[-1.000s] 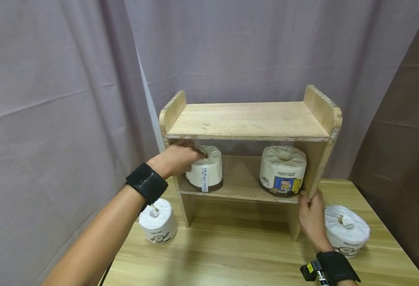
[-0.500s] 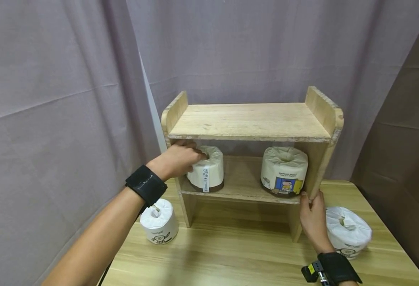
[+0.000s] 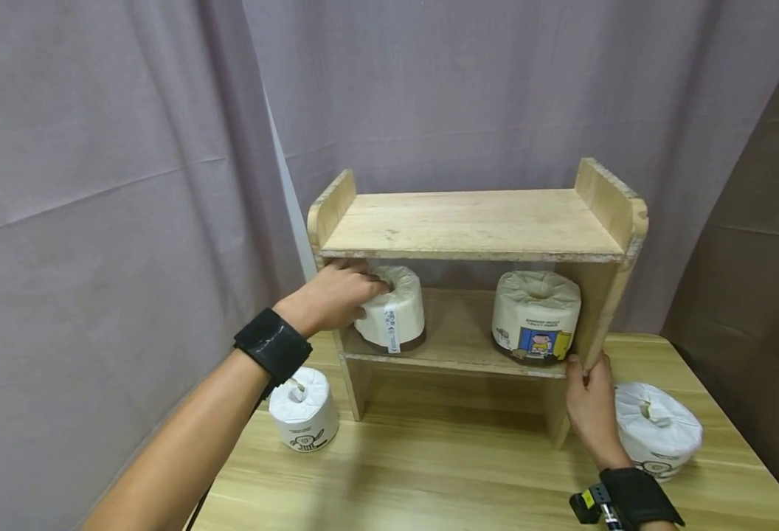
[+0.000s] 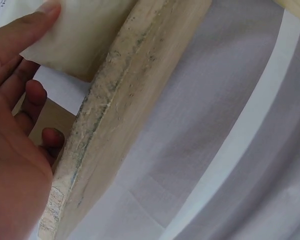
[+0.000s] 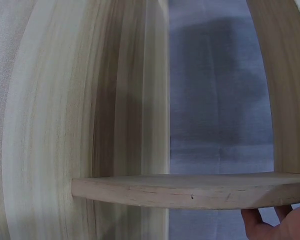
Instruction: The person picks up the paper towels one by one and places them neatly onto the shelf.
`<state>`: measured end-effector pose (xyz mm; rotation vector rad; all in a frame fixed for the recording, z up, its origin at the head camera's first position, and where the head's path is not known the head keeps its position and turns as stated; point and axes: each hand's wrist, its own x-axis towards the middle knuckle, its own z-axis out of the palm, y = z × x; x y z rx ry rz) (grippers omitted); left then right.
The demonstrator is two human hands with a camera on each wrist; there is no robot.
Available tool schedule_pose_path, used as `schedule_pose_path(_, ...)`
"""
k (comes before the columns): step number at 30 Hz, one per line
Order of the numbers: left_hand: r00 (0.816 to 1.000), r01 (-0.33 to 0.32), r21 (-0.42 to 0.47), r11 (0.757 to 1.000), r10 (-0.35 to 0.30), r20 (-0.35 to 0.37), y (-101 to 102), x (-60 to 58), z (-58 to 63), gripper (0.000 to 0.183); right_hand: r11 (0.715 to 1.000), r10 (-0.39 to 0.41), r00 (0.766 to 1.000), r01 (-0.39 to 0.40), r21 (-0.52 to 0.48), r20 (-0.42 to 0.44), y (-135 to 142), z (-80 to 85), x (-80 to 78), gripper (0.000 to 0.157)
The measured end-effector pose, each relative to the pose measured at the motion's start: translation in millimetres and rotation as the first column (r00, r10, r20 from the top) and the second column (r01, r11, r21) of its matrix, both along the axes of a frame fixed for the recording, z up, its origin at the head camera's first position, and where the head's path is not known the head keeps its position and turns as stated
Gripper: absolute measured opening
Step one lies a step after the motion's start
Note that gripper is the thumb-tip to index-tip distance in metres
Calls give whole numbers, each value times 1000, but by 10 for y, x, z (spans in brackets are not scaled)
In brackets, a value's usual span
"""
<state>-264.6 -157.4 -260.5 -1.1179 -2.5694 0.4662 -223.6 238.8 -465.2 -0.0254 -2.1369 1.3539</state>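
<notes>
At the left end of the middle shelf, my left hand (image 3: 339, 297) grips a wrapped toilet paper roll (image 3: 404, 313), fingers at its top hole. In the left wrist view the thumb presses the roll's pale wrapper (image 4: 85, 35), close beside the rack's side panel (image 4: 107, 100). The roll leans slightly. My right hand (image 3: 591, 405) holds the lower right side of the wooden rack (image 3: 476, 221); in the right wrist view its fingertips (image 5: 251, 220) touch the panel's edge. Another wrapped roll with a cartoon picture (image 3: 537, 317) stands at the shelf's right end.
White-wrapped toilet rolls stand on the wooden table (image 3: 429, 487), one left of the rack (image 3: 305, 409) and one to its right (image 3: 658, 431), beside my right wrist. Grey curtains (image 3: 469, 88) hang behind and at the left, with a brown one (image 3: 741, 295) at the right.
The left roll has risen and tilted slightly under my left hand. The rack and table rolls sit a little farther right in the head view. My right hand keeps its hold on the rack.
</notes>
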Motion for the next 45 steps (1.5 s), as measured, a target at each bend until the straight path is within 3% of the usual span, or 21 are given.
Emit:
schedule_pose_path(7, 1000, -20, 56, 998, 20, 2, 0, 23, -5, 52, 1000, 11, 1000, -11, 3, -14, 10, -6, -24, 40)
schedule_pose_path(16, 998, -63, 65, 996, 63, 3, 61, 27, -49, 50, 1000, 13, 1000, -13, -8, 0, -10, -7, -21, 42)
schedule_pose_path(23, 993, -118, 122, 986, 116, 28, 119, 41, -96, 43, 1000, 15, 999, -15, -7, 31, -18, -4, -41, 41)
schedule_pose_path(32, 992, -128, 164, 978, 129, 5, 218, 8, -209, 39, 1000, 9, 998, -9, -9, 57, 21, -44, -40, 40)
schedule_pose_path(45, 987, -162, 265, 950, 162, 24, 283, -25, -307, 44, 1000, -9, 1000, 9, 14, 16, 10, -30, -18, 40)
